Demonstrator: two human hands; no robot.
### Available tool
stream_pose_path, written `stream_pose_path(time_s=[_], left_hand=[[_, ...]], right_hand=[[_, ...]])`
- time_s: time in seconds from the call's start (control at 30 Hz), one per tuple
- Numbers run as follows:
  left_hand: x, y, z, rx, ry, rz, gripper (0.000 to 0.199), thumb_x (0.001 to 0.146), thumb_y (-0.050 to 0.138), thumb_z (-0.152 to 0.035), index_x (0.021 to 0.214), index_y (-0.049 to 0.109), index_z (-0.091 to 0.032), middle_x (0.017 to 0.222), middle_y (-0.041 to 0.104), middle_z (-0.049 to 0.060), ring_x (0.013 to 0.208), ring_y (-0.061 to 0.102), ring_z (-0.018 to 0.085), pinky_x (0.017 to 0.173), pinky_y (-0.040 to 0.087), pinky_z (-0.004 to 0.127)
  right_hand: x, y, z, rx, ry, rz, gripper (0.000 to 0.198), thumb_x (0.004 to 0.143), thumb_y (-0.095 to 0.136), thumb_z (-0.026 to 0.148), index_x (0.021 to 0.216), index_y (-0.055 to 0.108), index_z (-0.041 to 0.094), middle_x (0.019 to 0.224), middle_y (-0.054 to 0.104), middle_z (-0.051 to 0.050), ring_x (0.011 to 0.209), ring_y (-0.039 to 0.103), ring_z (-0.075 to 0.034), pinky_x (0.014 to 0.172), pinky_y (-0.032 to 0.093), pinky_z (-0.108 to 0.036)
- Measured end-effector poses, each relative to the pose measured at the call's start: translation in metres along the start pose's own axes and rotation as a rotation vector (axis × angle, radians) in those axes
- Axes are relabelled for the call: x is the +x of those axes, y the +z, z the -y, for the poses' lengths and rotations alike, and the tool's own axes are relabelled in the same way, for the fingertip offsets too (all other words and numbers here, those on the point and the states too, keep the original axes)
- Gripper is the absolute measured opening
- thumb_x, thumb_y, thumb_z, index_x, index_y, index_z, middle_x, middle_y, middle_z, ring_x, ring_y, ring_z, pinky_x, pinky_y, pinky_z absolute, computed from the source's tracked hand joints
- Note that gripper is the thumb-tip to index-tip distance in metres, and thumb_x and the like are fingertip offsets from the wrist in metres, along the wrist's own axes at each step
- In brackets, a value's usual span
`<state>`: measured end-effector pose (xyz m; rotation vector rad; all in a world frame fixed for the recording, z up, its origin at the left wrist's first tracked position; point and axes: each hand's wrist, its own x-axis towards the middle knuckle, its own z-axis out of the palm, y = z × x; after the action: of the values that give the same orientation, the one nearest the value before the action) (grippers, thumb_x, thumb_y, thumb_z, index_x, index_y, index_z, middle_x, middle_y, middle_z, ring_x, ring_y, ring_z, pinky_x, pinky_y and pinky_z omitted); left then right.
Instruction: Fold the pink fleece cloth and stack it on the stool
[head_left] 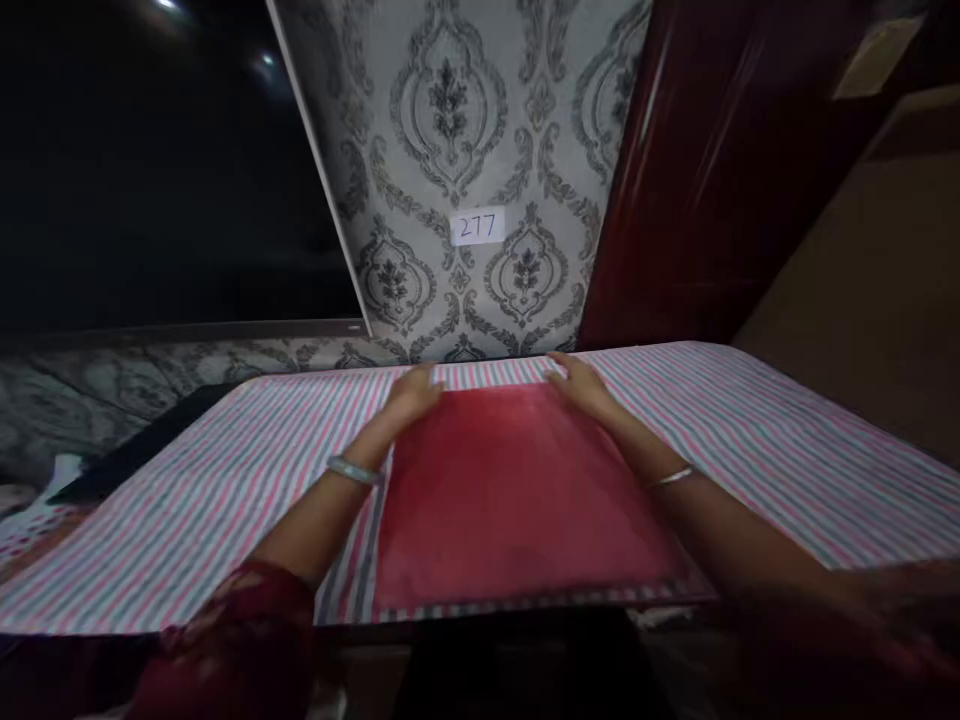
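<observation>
Red cloth [517, 490]; both hands' fingers seemingly hidden, blurred.

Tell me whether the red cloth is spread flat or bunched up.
Spread flat: the red cloth lies smooth on the striped sheet, left hand and right hand at its far corners.

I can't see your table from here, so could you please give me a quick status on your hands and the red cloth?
Left hand and right hand flat on far corners of red cloth. Cloth spread on striped sheet. Nothing on top.
</observation>
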<state>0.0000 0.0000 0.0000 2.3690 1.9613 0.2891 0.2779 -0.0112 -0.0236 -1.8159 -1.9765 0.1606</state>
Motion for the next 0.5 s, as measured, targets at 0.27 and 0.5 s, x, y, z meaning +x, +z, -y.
stream_pose_path(time_s=[0.27, 0.5], left_hand=[[-0.036, 0.072, -0.035, 0.174, 0.121, 0.036, 0.067, 0.099, 0.034, -0.059, 0.156, 0.033, -0.025, 0.162, 0.028, 0.015, 0.150, 0.020, 0.041, 0.117, 0.014, 0.065], [-0.028, 0.090, -0.025, 0.192, 0.116, 0.068, 0.069, 0.099, 0.030, -0.061, 0.157, 0.031, -0.025, 0.162, 0.029, 0.018, 0.149, 0.020, 0.043, 0.116, 0.015, 0.067]], right_hand=[[-0.036, 0.078, 0.022, -0.255, -0.141, 0.023, 0.055, 0.102, 0.041, 0.046, 0.152, 0.043, 0.024, 0.158, 0.038, -0.012, 0.145, 0.033, -0.033, 0.115, 0.025, -0.059], [-0.036, 0.089, 0.015, -0.262, -0.138, 0.041, 0.055, 0.103, 0.037, 0.048, 0.153, 0.041, 0.025, 0.158, 0.037, -0.011, 0.145, 0.032, -0.033, 0.115, 0.024, -0.059]])
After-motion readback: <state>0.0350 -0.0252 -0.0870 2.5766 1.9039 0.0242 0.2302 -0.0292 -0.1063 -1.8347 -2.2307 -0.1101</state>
